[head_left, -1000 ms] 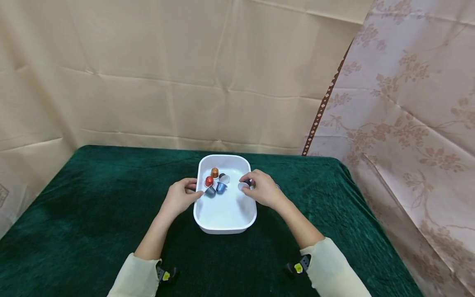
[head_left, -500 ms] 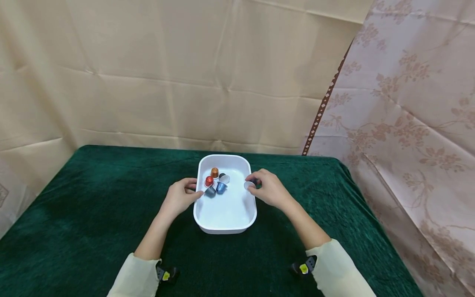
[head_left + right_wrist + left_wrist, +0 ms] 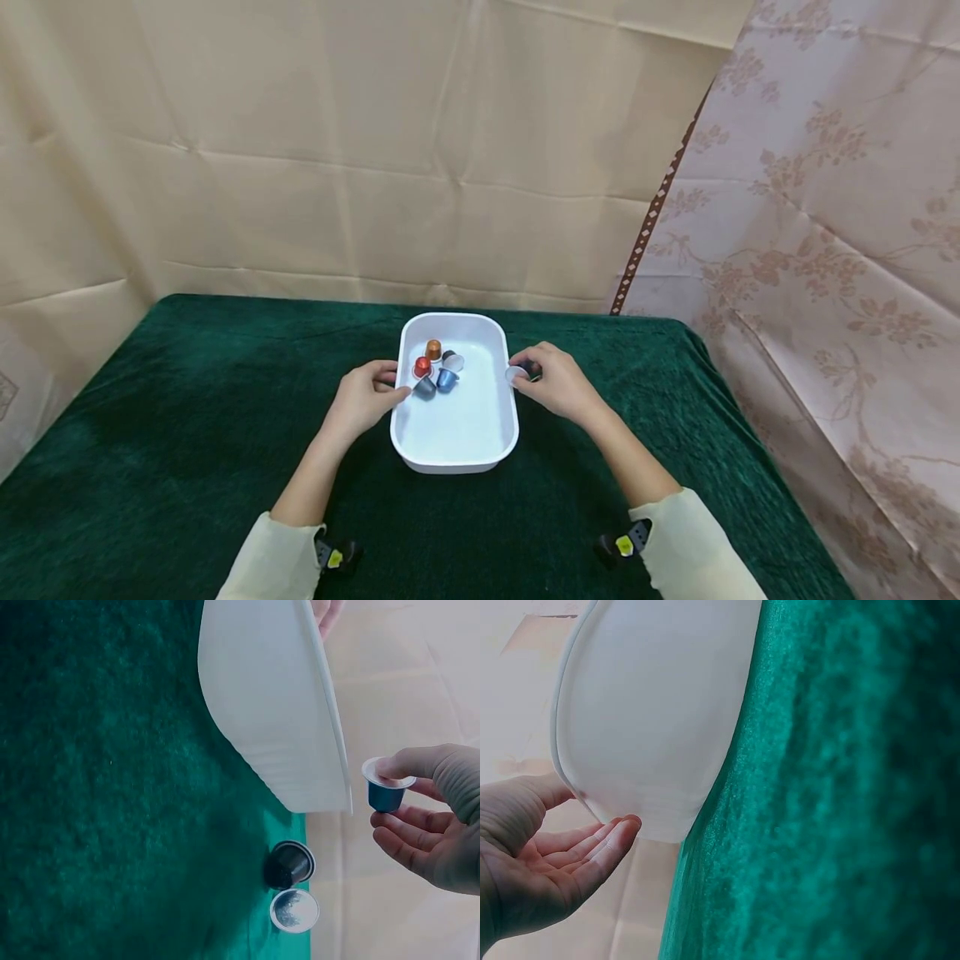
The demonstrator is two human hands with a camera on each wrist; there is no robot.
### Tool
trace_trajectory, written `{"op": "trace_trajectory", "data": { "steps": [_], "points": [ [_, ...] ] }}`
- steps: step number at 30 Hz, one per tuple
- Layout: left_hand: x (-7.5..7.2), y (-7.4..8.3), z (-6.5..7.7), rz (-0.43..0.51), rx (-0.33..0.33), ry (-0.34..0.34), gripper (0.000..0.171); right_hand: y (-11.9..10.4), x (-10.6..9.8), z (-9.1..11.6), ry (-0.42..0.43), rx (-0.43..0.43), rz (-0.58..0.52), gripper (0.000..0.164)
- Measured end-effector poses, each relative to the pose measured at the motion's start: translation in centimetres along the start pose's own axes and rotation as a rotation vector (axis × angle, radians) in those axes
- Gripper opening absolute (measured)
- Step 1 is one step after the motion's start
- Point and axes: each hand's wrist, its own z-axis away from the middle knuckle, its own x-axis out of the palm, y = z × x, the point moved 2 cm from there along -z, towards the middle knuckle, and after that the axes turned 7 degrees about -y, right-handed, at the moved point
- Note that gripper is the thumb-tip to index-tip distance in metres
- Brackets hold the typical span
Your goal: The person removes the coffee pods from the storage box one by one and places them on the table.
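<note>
A white plastic tray (image 3: 454,433) stands on the green cloth. My left hand (image 3: 363,402) grips its left rim, thumb over the edge and fingers against the outer wall (image 3: 652,712). At the right rim, my right hand (image 3: 557,385) pinches a dark blue coffee capsule (image 3: 385,796) between thumb and fingers, its pale lid facing the thumb. Inside the tray sit an orange capsule (image 3: 433,349), a red capsule (image 3: 422,366), a blue capsule (image 3: 447,381), a grey capsule (image 3: 425,388) and a capsule with its silvery lid (image 3: 453,362) showing.
In the right wrist view, a black capsule (image 3: 290,864) and a capsule with its silver lid (image 3: 295,910) facing the camera lie on the cloth (image 3: 112,787) beside the tray. Behind the table hangs a beige curtain (image 3: 300,150), with a floral cloth (image 3: 825,250) on the right.
My right hand has carried the capsule rightward, from over the tray's inside to its right rim. My left hand and the capsules in the tray have stayed in place.
</note>
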Motion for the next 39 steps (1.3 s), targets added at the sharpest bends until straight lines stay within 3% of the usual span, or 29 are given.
{"op": "trace_trajectory", "data": {
  "steps": [39],
  "points": [
    [-0.1,0.2,0.1,0.000,0.005,-0.003,0.050,3.6,-1.7,1.5,0.042,0.082,-0.023,0.027]
  ]
}}
